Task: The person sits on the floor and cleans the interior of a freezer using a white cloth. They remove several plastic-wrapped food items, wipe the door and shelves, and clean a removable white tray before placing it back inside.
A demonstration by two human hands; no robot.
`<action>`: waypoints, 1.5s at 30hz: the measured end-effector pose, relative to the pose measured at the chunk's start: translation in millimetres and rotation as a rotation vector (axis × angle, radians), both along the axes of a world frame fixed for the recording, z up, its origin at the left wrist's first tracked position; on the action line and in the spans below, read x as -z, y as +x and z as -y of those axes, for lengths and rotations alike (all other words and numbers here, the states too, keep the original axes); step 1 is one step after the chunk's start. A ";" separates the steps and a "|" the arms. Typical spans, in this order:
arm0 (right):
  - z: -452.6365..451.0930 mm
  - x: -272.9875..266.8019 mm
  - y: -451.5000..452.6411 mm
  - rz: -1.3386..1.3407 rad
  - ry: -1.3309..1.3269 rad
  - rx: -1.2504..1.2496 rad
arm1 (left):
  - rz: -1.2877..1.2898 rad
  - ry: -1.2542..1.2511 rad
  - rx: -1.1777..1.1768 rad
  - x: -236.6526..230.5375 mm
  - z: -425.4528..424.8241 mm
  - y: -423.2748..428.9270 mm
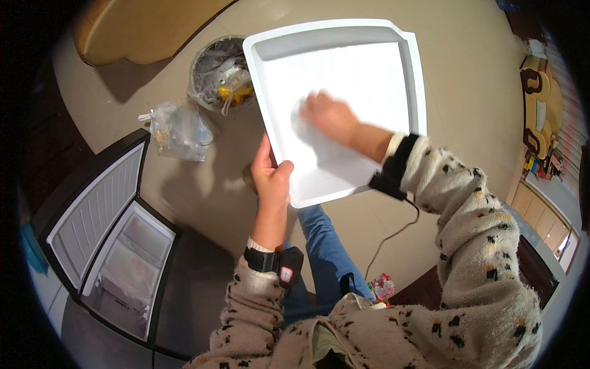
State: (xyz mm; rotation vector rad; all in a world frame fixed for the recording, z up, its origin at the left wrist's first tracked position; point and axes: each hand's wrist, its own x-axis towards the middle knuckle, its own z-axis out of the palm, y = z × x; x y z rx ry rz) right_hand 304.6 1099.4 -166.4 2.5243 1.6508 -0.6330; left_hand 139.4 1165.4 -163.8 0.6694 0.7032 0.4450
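Note:
A white plastic drawer or bin [382,83] is held up before me, tilted so its inside faces the camera. My left hand [272,177] grips its lower left rim, thumb over the edge. Inside it, my right hand [332,117] is blurred, fingers bent against the inner surface; a pale, indistinct thing seems to be under the fingers, too blurred to name. Both wrists wear black straps, and a cable hangs from the right one.
At lower left stands a refrigerator or freezer [168,244] with its door open. Beyond are a lined trash bin [198,87] and a clear plastic bag [182,133] on the floor. A tan piece of furniture [133,32] is at upper left.

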 end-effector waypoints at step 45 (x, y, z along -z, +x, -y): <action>-24.9 -27.5 -28.1 -0.789 0.132 0.384 | 0.042 -0.010 0.093 6.4 -10.6 -3.2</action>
